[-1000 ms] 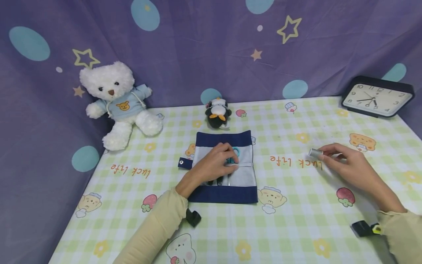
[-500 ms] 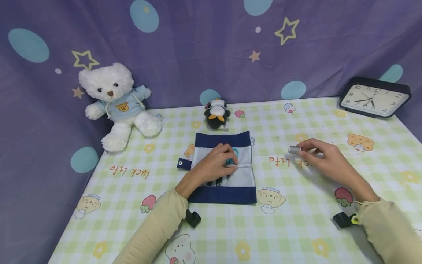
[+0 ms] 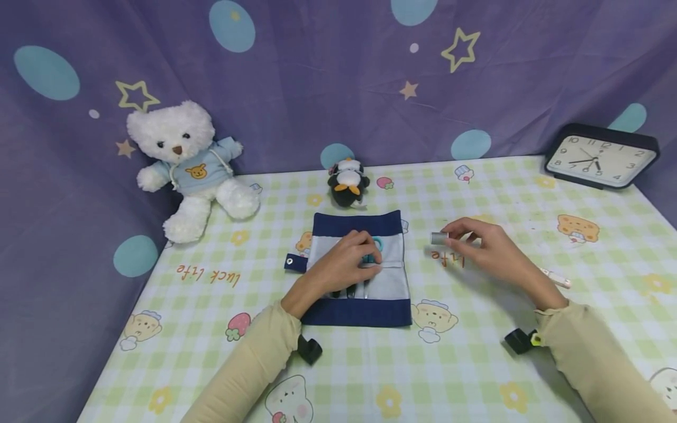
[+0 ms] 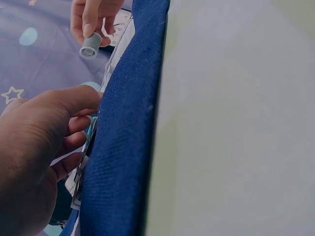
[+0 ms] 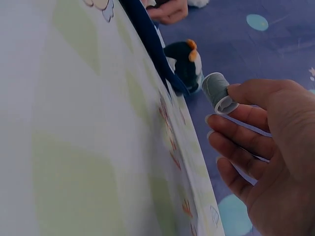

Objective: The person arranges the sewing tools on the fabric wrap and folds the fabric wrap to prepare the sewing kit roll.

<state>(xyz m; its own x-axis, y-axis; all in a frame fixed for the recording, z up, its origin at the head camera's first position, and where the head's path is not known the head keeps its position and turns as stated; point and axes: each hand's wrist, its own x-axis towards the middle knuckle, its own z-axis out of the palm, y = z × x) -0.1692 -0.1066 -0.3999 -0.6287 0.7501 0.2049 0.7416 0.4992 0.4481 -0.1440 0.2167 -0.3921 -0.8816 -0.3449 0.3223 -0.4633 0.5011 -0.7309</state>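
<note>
Spool (image 3: 438,238) at two o'clock from the pouch (image 3: 365,313) could be slipping, right hand (image 3: 492,251) pinching just one end; whether left hand (image 3: 341,261) is gripping, I cannot tell.

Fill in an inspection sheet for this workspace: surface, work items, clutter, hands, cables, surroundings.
Surface: green-and-white checked tablecloth with cartoon prints.
Work items: navy-and-grey fabric pouch lying open; grey thread spool, to its right; teal loop handle and dark tools in the pouch, partly hidden.
Clutter: penguin plush behind the pouch; white teddy bear; clock; small pale item by the right forearm, unidentified.
Hands: right hand pinches the spool; left hand is over the pouch, grip unclear.
Cables: nothing seen.
Surroundings: purple curtain with stars and blue ovals.
</note>
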